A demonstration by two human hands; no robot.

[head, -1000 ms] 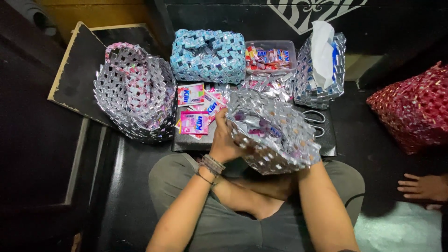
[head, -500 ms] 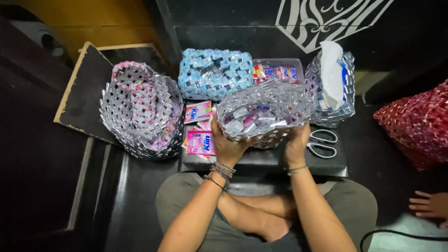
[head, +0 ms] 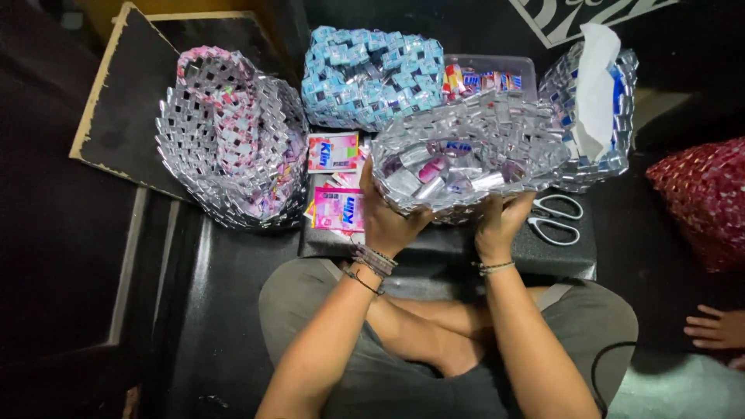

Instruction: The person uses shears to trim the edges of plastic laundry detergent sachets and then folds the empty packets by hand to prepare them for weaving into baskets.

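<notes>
The person sits cross-legged and holds a silver woven basket [head: 473, 155] tipped toward the camera over a low black tabletop [head: 559, 252]. The left hand [head: 386, 217] grips its near left rim, fingers clenched around the weave; the right hand [head: 503, 221] supports it from below on the near right, fingers curled on the underside. The basket looks largely formed: the walls stand and the bowl shape is closed, though the rim is jagged and uneven, so finishing the edge seems to be what remains. It is made of folded foil wrapper strips linked in a zigzag chain, shiny and stiff, with a few loose folded pieces lying inside. To the left stands a taller pink-and-silver basket [head: 229, 140] of the same weave, round and open-topped. Behind is a blue woven piece [head: 365, 66], boxy and closed. To the right a blue-and-silver basket [head: 613, 147] holds a white sheet [head: 597, 85]. A clear plastic tray [head: 489, 74] of coloured sachets sits at the back, flat pink sachets [head: 337, 206] lie by the left hand, and white-handled scissors [head: 555, 217] rest near the right. A red woven bag [head: 702, 194] sits at far right, and another person's hand [head: 718, 326] rests on the floor below it.
</notes>
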